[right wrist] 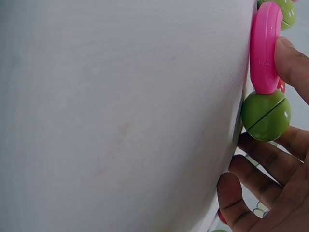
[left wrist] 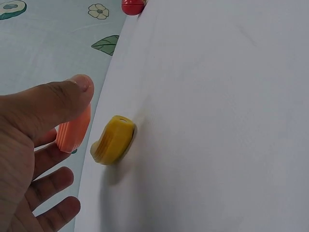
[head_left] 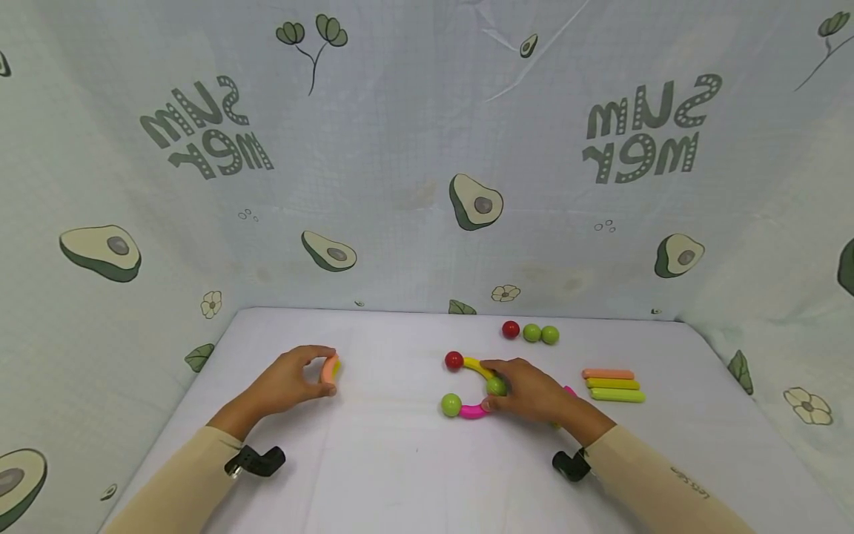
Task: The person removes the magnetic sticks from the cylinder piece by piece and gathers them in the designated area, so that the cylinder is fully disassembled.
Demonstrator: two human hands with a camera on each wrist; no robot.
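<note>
My left hand (head_left: 290, 380) pinches an orange curved stick (left wrist: 76, 129) between thumb and fingers at the left of the table. Right beside that stick is a yellow curved stick (left wrist: 115, 140). My right hand (head_left: 530, 391) holds a joined chain near the table's middle, its thumb on a pink curved stick (right wrist: 264, 48) and its index finger at another yellow curved stick (head_left: 477, 366). A green ball (head_left: 496, 386) sits between these two sticks, partly covered by the hand. A red ball (head_left: 454, 361) caps the yellow end; another green ball (head_left: 451, 405) caps the pink end.
Behind the chain, a loose red ball (head_left: 510, 329) lies beside two green balls (head_left: 541, 334). To the right lie straight sticks: orange (head_left: 608, 374), yellow (head_left: 612, 383) and lime green (head_left: 617, 395). Another pink piece (head_left: 569, 391) shows partly behind my right wrist. A printed cloth (head_left: 400, 148) hangs behind the table.
</note>
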